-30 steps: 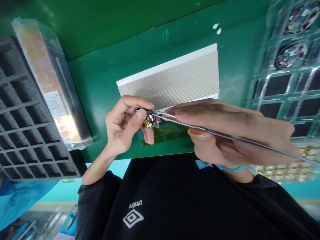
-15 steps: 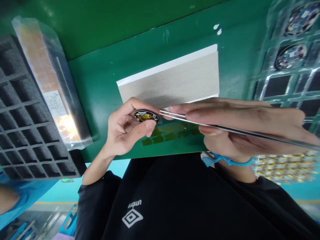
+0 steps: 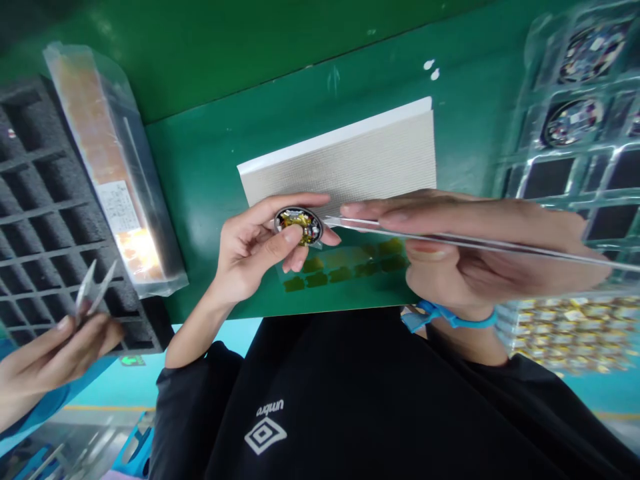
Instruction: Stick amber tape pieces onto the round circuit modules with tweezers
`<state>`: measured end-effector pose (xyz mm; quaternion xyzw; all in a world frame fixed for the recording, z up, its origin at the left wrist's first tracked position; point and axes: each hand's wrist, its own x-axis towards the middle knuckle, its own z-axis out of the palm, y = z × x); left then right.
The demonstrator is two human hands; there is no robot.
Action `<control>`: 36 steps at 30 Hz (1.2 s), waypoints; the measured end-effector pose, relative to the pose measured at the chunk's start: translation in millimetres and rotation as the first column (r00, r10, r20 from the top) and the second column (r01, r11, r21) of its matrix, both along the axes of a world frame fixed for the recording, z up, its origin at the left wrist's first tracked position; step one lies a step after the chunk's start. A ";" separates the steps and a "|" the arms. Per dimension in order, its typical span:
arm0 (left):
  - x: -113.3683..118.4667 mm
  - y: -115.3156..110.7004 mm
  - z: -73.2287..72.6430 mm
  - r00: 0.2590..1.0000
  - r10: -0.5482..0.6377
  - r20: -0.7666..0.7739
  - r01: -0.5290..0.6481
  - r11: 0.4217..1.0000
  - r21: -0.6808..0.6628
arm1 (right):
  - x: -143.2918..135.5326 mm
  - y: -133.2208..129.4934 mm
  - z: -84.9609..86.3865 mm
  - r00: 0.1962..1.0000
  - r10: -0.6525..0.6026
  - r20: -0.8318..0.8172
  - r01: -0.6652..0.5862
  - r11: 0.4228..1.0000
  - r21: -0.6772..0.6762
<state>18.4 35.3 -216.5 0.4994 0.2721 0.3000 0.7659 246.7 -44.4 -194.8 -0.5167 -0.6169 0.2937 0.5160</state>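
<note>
Counter: tray at right seats round units. Right hand: narrow grip on tweezers. Left hand: holding round assembly above counter, beside tweezer tips. Amber pieces lie unlifted; work judged unfinished.

A green surface, crossed by a dark seam, dims toward its far left corner. Below lies turquoise floor with a green arrow marking and an orange-yellow line.
</note>
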 end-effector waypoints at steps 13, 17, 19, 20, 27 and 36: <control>-2.9 -7.5 0.8 0.951 0.306 -0.029 -0.283 0.909 0.305 | -31.3 7.9 16.5 0.953 -0.303 -0.022 0.299 0.924 0.239; -23.5 -58.6 6.7 0.870 0.490 0.054 -0.456 0.759 0.465 | -42.7 12.2 36.1 0.951 -0.175 0.256 0.134 0.977 0.167; -41.3 -90.9 1.9 0.751 0.659 0.032 -0.543 0.590 0.597 | -48.2 16.2 34.3 0.950 0.004 0.311 -0.048 0.990 0.133; -51.7 -106.3 -0.8 0.679 0.734 0.034 -0.573 0.500 0.650 | -51.3 17.9 31.7 0.943 0.092 0.320 -0.135 0.984 0.114; -102.8 -164.1 40.0 0.538 0.824 -0.178 0.088 0.155 0.984 | -72.3 -0.1 38.3 0.944 0.251 0.215 -0.286 0.947 0.149; -59.0 -160.7 127.1 0.531 0.678 -0.507 0.727 -0.058 0.684 | -82.4 -54.4 81.8 0.879 0.251 0.406 -0.400 0.851 0.340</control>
